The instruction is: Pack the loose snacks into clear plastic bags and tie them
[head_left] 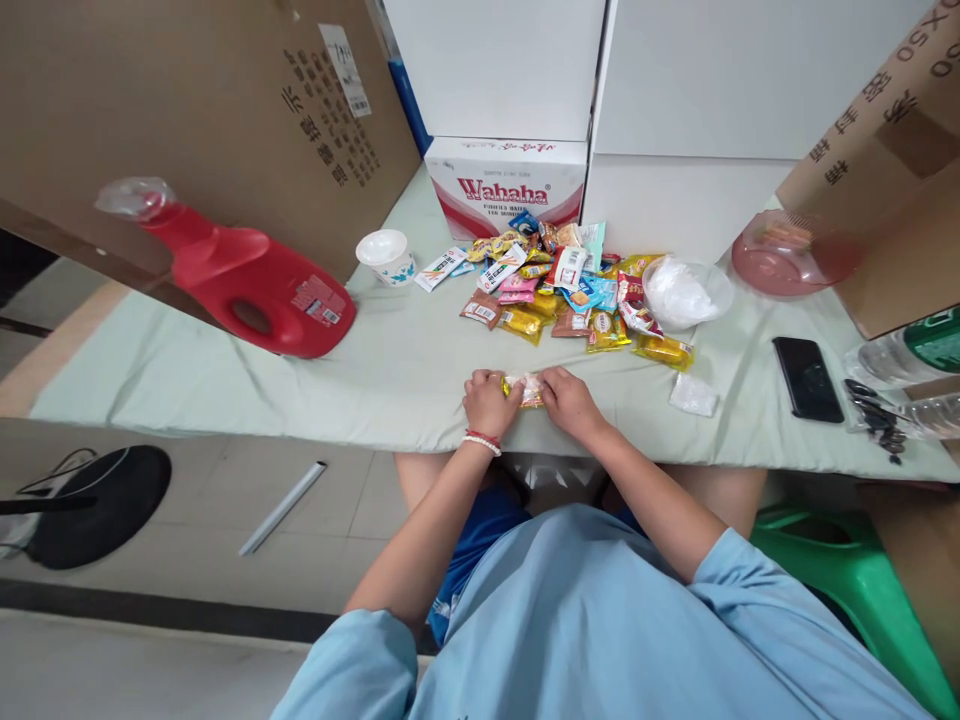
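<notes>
Near the front edge of the cloth-covered table, my left hand (489, 405) and my right hand (570, 402) grip opposite ends of a small snack packet (531, 390). Its wrapper looks yellow and whitish, and the fingers cover both ends. Beyond my hands lies a loose pile of wrapped snacks (551, 290) in yellow, pink, blue, red and brown packaging. The closest ones are a brown packet (481, 309) and a yellow packet (664, 351). To the right of my right hand rests a folded white plastic piece (694, 395).
A red jug (292, 290) and a paper cup (386, 258) stand at the left. A Wahaha box (510, 185) backs the pile. Rightward are a bowl with white plastic (686, 292), a pink container (787, 255), a black phone (808, 378) and clear bottles (892, 358).
</notes>
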The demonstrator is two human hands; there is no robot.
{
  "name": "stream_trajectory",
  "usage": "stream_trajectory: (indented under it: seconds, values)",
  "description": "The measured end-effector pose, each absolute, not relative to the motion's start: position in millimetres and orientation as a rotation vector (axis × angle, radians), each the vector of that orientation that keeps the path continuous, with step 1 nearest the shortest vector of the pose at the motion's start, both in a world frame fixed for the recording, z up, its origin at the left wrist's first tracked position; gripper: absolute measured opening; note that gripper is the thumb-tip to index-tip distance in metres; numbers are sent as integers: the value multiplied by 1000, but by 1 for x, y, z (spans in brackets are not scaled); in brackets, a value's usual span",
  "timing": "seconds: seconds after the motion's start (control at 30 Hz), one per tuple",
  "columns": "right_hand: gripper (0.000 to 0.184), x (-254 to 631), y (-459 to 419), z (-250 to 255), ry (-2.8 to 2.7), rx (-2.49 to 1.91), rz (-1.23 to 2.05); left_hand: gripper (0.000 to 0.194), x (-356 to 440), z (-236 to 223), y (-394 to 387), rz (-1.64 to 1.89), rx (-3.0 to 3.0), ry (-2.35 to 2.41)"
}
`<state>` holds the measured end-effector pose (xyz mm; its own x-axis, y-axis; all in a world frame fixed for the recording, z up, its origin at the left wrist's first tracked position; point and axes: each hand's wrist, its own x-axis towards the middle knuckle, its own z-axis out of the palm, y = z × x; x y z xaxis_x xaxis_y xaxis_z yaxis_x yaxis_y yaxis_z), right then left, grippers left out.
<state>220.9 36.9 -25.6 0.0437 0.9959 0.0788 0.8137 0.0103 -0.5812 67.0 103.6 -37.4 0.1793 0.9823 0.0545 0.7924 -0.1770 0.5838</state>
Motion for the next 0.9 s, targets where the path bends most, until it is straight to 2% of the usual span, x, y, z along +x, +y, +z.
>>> stream_trajectory:
  seconds: [0.1, 0.27, 0.33, 0.47, 0.57, 0.77, 0.9]
  values:
    - [24, 219, 30, -22, -1689, -1870, 576, 15, 69, -35, 102, 558, 2028, 1599]
    - [20, 223, 7, -20, -1152, -1632, 888, 20, 89, -17, 70, 851, 2070, 1531]
    - [31, 225, -4, -19, -901, -1433, 1075, 14, 102, -10, 51, 913, 2183, 1437]
    - [56, 230, -23, -15, -684, -1136, 1268, 17, 125, -6, 23, 744, 2379, 1115]
    - [66, 234, -32, -20, -598, -1079, 1297, 22, 135, -10, 17, 748, 2226, 973]
    - [45, 256, -40, -38, -727, -1327, 1195, 33, 130, -16, 20, 785, 1894, 780]
    - [44, 320, -49, -24, -763, -1472, 892, 29, 100, -29, 46, 913, 2022, 1081]
